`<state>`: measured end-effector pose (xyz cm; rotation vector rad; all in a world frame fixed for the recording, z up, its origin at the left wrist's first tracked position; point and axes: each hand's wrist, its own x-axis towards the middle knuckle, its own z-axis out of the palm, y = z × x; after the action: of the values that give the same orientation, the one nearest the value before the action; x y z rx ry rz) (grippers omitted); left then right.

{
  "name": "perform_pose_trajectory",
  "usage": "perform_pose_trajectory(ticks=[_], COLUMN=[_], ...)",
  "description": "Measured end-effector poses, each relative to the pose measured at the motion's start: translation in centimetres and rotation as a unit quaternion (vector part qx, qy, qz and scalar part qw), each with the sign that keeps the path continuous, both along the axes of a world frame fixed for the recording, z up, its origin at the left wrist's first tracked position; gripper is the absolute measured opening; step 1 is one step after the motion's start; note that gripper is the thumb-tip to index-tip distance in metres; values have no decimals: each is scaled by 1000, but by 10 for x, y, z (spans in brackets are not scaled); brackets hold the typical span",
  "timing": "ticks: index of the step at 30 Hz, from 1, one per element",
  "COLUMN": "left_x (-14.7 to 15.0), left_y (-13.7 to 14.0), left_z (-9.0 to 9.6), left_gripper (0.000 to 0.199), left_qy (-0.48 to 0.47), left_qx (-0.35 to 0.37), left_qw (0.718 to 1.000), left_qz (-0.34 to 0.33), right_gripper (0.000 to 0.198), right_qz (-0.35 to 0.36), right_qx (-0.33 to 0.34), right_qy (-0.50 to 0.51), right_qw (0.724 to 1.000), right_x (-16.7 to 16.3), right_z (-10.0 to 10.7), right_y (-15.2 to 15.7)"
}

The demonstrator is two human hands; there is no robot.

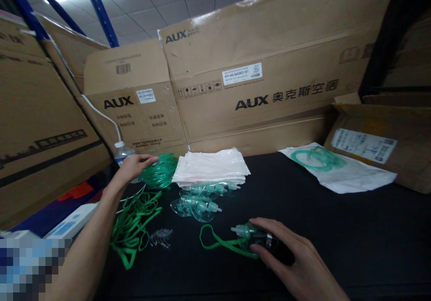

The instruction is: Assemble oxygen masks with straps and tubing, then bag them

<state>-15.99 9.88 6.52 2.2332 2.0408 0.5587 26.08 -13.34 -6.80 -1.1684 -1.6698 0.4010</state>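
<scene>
My left hand [134, 165] reaches to the back left, its fingers drawn together at the upper left edge of a coiled bundle of green tubing [162, 173]; the exact grip is partly hidden. On the right, my right hand [284, 247] curls thumb and fingers around a clear green oxygen mask [245, 232] with a pale connector. A green elastic strap [218, 242] loops out from that mask onto the black table. More clear green masks [198, 205] lie in the middle, in front of a stack of white pouches [211, 167].
Green straps [133, 229] lie heaped beside small clear clips [161, 238]. A bottle [121, 150] stands behind my left hand. At the right, a white pouch [350, 177] carries coiled tubing. Cardboard boxes [269, 72] wall off the back; a white power strip [72, 220] lies left.
</scene>
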Motion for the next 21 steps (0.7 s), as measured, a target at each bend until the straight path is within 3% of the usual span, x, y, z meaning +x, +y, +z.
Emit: perform_pose_trajectory(ticks=[5, 10, 14, 18, 21], left_x=[-1, -9, -14, -14, -12], left_y=[2, 10, 23, 29, 26], left_z=[4, 6, -2, -11, -10], left_gripper=[36, 36, 35, 35, 36], left_qy=[-3, 43, 81, 98, 98], left_qx=[-32, 8, -29, -42, -7], left_qw=[999, 992, 982, 975, 981], left_qz=[-2, 118, 167, 194, 169], right_gripper=[36, 38, 37, 37, 36], right_qz=[4, 6, 13, 16, 13], right_qx=[7, 19, 18, 16, 9], right_qy=[-2, -4, 2, 6, 2], right_qw=[1000, 1000, 1000, 1000, 1000], right_x=[0, 0, -1, -1, -1], right_z=[-4, -1, 4, 6, 6], right_y=[1, 1, -1, -2, -2])
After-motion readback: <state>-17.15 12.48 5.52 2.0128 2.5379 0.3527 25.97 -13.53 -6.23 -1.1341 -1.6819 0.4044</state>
